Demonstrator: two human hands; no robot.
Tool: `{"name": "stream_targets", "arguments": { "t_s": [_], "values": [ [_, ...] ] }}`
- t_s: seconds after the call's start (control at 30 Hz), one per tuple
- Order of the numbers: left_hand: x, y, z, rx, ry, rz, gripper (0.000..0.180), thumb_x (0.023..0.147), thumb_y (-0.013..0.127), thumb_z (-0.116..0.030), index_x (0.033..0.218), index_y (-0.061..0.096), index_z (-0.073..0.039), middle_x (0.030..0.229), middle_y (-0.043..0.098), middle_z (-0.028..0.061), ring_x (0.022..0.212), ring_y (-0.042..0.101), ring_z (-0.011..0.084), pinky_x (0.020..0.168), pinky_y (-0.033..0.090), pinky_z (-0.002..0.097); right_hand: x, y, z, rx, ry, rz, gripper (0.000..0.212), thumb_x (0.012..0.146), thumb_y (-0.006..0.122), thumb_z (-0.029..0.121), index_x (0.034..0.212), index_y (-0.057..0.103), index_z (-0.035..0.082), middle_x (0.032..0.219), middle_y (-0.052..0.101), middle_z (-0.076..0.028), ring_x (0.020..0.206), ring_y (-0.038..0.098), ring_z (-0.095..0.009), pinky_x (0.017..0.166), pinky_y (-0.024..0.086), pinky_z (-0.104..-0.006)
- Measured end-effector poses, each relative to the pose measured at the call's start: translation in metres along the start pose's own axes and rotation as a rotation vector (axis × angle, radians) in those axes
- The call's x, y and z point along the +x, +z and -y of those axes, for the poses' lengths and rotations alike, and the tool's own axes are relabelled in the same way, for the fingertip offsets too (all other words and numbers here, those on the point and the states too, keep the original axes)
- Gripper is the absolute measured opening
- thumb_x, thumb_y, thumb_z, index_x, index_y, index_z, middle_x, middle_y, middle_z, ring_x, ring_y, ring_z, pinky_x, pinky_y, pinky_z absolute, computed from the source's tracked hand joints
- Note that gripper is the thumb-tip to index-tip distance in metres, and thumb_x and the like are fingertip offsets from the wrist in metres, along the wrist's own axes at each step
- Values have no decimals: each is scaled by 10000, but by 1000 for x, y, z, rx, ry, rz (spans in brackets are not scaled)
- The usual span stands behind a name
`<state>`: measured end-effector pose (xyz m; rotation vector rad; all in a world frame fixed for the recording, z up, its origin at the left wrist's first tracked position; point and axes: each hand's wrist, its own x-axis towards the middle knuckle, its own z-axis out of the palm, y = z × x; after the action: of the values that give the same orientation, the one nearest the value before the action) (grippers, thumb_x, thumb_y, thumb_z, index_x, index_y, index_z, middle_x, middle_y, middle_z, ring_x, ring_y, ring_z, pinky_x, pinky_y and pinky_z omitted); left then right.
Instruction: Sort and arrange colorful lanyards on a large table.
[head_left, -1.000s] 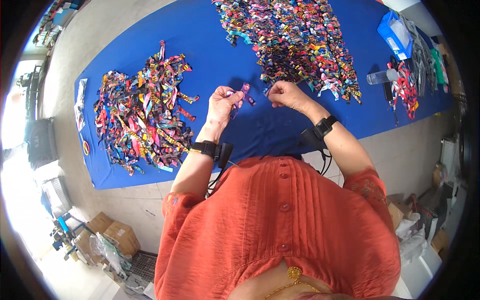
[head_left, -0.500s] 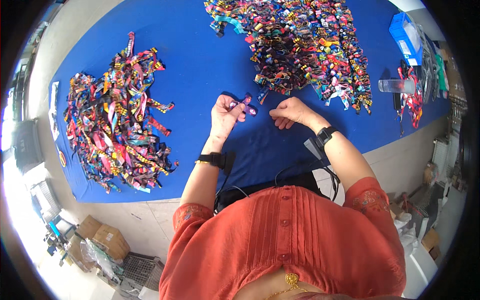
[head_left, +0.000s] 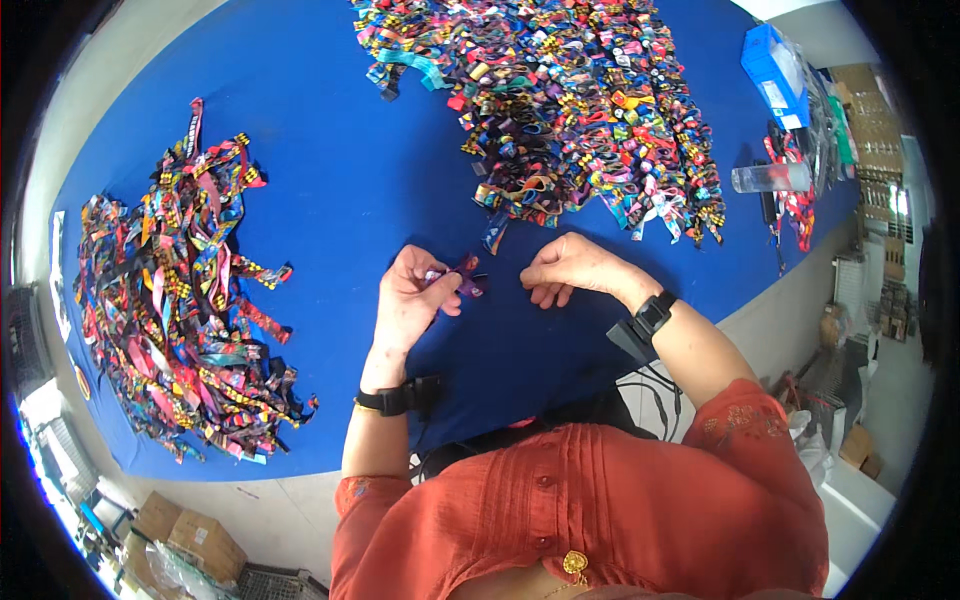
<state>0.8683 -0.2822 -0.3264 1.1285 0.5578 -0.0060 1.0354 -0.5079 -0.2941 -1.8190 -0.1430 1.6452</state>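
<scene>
Purple band (head_left: 462,280) pinched in left grip (head_left: 412,300), low over blue bench (head_left: 330,200). Right grip (head_left: 565,270) just beside, curled loosely, holding nothing visible. Loose heap (head_left: 560,110) beyond, sorted pile (head_left: 170,300) far left, blue box (head_left: 775,65) far right.

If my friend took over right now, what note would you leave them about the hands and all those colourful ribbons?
Left hand: fingers pinch a small purple ribbon band just above the blue table.
Right hand: curled, holding nothing that shows, near the band.
Big jumbled pile lies ahead of the hands; a flatter pile of strips lies on the left.
Done: hard to tell which pile is finished.
Left: the band in hand, probably many more.
</scene>
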Motion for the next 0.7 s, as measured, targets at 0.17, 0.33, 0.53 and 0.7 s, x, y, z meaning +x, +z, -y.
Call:
{"name": "stream_targets", "arguments": {
  "t_s": [0.17,0.33,0.53,0.7],
  "values": [
    [1,-1,-1,84,24,42,191,882,700,77,914,543,-25,793,644,71,611,660,135,526,572,268,-3,3,3,-33,-23,-60,328,927,733,330,972,740,5,854,756,-111,741,748,-183,613,584,-276],
    [2,-3,6,108,78,71,191,883,698,79,916,544,-29,777,636,64,597,652,134,507,560,270,2,-1,-9,-52,-70,-27,354,913,746,368,983,730,22,881,765,-121,746,753,-187,623,599,-294],
    [-6,-5,12,147,167,79,231,882,713,63,882,516,-59,742,625,54,580,641,132,495,550,275,0,8,-17,-84,-162,-30,375,910,751,378,998,723,15,869,761,-120,739,752,-192,626,598,-293],
    [-4,-5,14,174,219,154,239,883,730,29,902,511,-67,760,640,64,574,638,142,499,549,282,0,9,-36,-122,-381,-64,410,926,736,398,1024,718,0,897,755,-145,737,746,-210,625,598,-311]
  ]
}}
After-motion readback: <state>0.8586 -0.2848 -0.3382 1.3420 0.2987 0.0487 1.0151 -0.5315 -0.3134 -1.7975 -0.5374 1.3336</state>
